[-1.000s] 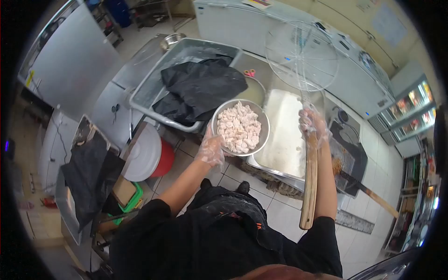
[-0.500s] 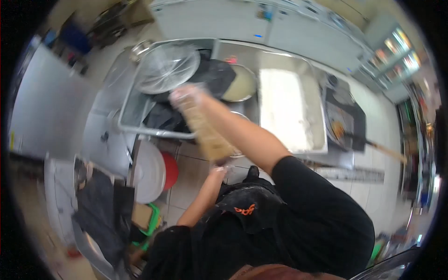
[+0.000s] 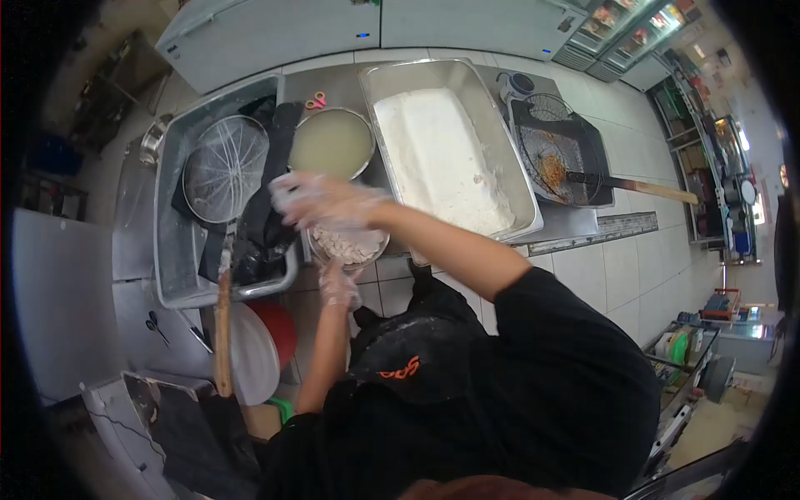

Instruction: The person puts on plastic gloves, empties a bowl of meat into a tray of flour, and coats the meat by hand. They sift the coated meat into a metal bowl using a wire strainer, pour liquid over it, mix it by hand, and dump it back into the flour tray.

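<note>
My left hand (image 3: 338, 287), in a clear plastic glove, holds the near rim of a metal bowl of pale, chopped pieces (image 3: 350, 246). Over the bowl's far left side is my gloved right hand (image 3: 325, 200), fingers apart and holding nothing. The wire strainer (image 3: 227, 169) rests on black plastic (image 3: 275, 175) in the grey tub (image 3: 179, 267), its wooden handle hanging over the near edge. Beyond my right hand stands a round pan of cloudy yellowish liquid (image 3: 332, 143). To its right lies a deep metal tray of white powder (image 3: 442, 150).
Pink scissors (image 3: 316, 101) lie behind the liquid pan. At the right, a second wire strainer (image 3: 550, 158) sits in a dark tray with its handle sticking out. A red bucket (image 3: 275, 329) with a white lid (image 3: 250, 358) stands at the lower left, below the tub.
The strainer has gone from my right hand and now rests in the grey tub. My right hand has moved back over the bowl and opened. The view has shifted right.
</note>
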The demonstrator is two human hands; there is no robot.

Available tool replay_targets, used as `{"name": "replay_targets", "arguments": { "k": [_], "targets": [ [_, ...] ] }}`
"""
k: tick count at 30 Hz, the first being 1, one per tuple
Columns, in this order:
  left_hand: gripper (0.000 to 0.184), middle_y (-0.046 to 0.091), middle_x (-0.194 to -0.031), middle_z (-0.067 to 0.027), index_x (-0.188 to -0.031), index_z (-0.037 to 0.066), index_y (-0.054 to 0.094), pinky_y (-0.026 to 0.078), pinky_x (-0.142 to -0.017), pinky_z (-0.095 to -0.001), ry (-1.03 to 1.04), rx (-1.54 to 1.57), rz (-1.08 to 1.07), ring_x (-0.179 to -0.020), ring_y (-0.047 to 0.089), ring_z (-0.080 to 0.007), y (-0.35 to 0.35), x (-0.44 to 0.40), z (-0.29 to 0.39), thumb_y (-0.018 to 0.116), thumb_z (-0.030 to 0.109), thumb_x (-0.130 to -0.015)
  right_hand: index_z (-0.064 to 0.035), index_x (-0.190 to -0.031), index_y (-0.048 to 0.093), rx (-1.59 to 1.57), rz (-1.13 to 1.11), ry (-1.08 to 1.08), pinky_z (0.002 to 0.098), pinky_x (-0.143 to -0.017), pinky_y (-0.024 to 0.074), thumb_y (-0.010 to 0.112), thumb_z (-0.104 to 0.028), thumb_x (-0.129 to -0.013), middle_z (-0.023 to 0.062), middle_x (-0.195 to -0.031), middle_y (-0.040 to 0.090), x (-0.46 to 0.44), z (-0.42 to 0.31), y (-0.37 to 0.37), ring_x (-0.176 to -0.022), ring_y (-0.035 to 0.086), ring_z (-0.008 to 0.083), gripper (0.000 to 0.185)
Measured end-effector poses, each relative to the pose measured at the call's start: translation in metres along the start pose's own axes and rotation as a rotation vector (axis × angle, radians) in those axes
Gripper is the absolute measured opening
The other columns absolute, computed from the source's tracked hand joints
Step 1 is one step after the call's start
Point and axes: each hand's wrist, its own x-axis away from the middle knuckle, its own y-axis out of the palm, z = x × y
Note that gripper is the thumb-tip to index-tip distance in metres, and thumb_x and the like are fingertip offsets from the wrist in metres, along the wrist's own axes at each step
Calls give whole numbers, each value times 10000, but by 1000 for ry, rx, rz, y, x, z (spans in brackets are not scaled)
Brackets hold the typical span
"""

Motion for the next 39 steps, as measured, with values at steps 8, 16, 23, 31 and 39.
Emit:
{"name": "replay_targets", "arguments": {
  "k": [8,16,23,31,39],
  "targets": [
    [802,319,-1450,-99,-1470,255,179,361,-927,-592,50,-181,242,-1339,297,-338,22,38,47,659,340,-834,-20,-929,614,1273,474,501,449,-751,512,517,-39,-802,190,-980,646,172,125,-258,-870,642,360,160],
    [717,261,-1477,-61,-1447,264,225,423,-889,-591,98,-253,286,-1316,322,-318,40,26,41,623,297,-852,-47,-976,566,1443,252,548,415,-788,501,461,-67,-837,180,-917,603,214,200,-286,-866,608,343,175],
    [681,245,-1483,-69,-1440,262,236,422,-916,-579,57,-247,281,-1329,305,-310,16,15,34,599,281,-865,-40,-872,614,1455,220,212,389,-680,525,527,-100,-797,161,-854,648,197,186,-283,-781,651,331,130],
    [730,231,-1494,-49,-1447,255,221,441,-899,-566,-85,-174,195,-1347,284,-292,-5,19,42,646,306,-856,-35,-976,613,1409,325,617,429,-761,504,538,-82,-803,206,-962,639,207,186,-276,-887,631,344,195],
    [711,194,-1524,-12,-1473,271,176,463,-866,-515,-39,-316,116,-1370,265,-240,-15,18,55,592,329,-900,-39,-970,614,1236,488,342,423,-825,459,559,-124,-807,224,-908,616,191,215,-258,-937,579,350,191]
  ]
}}
